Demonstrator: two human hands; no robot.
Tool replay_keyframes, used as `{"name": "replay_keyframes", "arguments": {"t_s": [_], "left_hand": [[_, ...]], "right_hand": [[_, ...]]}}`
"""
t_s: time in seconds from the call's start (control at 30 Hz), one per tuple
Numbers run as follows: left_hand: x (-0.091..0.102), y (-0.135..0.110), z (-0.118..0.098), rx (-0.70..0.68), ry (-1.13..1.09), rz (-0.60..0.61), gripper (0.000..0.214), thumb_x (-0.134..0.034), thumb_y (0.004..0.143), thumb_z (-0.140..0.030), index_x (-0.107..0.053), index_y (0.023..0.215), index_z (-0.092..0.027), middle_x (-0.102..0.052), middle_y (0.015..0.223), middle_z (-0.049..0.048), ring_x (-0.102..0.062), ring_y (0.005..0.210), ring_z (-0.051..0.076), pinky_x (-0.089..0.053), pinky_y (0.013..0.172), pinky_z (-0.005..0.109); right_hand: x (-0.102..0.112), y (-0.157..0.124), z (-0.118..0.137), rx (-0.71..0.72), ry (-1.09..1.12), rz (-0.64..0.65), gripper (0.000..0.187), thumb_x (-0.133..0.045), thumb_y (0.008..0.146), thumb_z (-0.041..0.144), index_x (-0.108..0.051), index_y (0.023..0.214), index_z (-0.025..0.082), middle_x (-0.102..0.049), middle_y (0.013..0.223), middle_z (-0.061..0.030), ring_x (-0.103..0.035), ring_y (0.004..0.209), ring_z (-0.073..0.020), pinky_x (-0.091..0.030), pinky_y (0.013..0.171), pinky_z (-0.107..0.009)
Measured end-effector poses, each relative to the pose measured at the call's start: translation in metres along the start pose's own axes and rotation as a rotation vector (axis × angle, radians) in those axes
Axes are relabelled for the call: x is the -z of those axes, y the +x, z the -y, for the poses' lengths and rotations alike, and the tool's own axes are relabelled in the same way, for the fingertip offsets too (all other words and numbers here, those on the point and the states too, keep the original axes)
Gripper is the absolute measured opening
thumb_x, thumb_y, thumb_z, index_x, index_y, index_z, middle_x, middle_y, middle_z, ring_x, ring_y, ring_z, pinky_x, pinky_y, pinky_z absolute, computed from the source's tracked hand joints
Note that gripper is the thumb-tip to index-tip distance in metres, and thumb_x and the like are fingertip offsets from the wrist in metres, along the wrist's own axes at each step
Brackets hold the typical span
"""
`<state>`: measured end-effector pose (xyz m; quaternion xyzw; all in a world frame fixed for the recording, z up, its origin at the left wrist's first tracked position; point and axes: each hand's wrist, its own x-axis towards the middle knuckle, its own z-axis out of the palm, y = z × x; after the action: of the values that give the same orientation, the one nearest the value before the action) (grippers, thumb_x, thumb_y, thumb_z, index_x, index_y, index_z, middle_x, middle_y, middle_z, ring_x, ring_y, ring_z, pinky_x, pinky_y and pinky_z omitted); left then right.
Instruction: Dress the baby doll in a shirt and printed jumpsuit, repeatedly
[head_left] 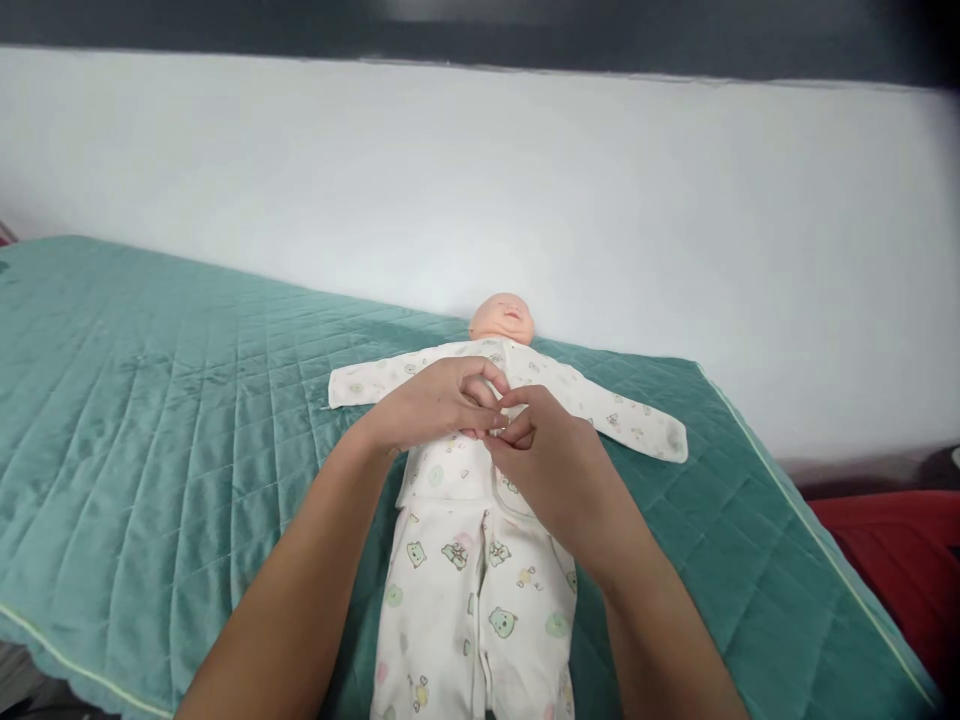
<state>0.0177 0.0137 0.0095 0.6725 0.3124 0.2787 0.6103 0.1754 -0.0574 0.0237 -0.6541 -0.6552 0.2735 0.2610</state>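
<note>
A baby doll (501,318) lies on its back, dressed in a white long-sleeved baby top (442,475) and matching printed trousers (442,590). Over the chest, my left hand (450,400) and my right hand (551,450) meet with bent fingers. Both pinch at the front opening of the top, fingertips nearly touching. A small bit of the top's front edge shows between them; the fastener itself is mostly hidden by my fingers. The sleeves stretch out to either side, and no doll hands show at the cuffs.
A green quilted cover (187,430) spreads beneath the doll, with a pale piped edge at right. Behind the head stands a white wall (375,180) with a dark band on top. Something red (896,550) is at the far right, beyond the cover's edge.
</note>
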Motion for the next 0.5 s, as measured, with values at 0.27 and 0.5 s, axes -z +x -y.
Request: {"name": "replay_keyframes", "arguments": {"t_s": [0.27,0.5], "left_hand": [[0.005,-0.004,-0.003,0.025,0.017,0.058,0.026,-0.063,0.075,-0.014,-0.061,0.1,-0.02,-0.063,0.074,-0.0017,-0.055,0.064,0.01,-0.044,0.061,0.024],[0.008,-0.011,-0.014,0.114,0.157,0.133,0.036,-0.059,0.075,-0.016,-0.059,0.11,-0.022,-0.069,0.082,0.002,-0.057,0.063,0.011,-0.045,0.057,0.024]], "right_hand": [[0.013,0.004,-0.016,-0.011,0.11,0.098,0.026,-0.062,0.082,0.035,-0.057,0.107,0.03,-0.068,0.072,0.0051,-0.063,0.066,-0.0157,-0.041,0.057,-0.026],[0.021,0.009,-0.024,-0.02,0.296,0.181,0.019,-0.055,0.088,0.038,-0.061,0.101,0.025,-0.07,0.075,0.001,-0.064,0.065,-0.0151,-0.046,0.063,-0.029]]}}
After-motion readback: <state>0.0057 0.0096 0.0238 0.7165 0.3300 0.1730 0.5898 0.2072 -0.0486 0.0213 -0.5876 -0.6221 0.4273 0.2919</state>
